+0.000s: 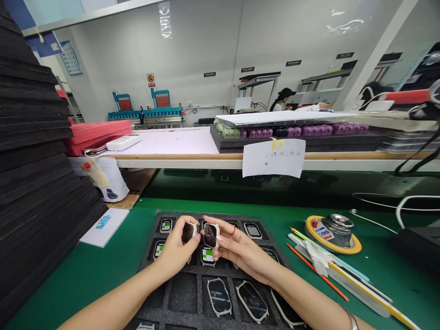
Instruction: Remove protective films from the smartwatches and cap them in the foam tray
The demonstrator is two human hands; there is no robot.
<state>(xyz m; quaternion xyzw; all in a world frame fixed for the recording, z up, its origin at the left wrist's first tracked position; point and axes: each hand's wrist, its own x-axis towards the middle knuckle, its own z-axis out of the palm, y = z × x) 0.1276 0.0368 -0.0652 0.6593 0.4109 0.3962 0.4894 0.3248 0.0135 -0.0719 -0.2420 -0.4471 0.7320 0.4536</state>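
Observation:
Above the back half of a dark foam tray [182, 270], my left hand [175, 250] pinches a watch case [189, 233] with a dark screen. Close to its right, my right hand [240, 250] grips a second watch case [211, 235], its dark screen tilted and reflecting light. In the tray's compartments lie several watch cases; those at the back, such as one at the left [166, 225], show lit green and white screens. Nearer the front, a watch case [219, 297] and others have dark screens. My hands and forearms hide parts of the tray.
Tall black foam sheets [34, 174] stand at the left, beside a white pad [105, 228]. On the right are a round yellow tape roll [311, 224] with a metal-topped jar, an orange stick [318, 272] and tools. A shelf [192, 157] runs behind; a person sits far back.

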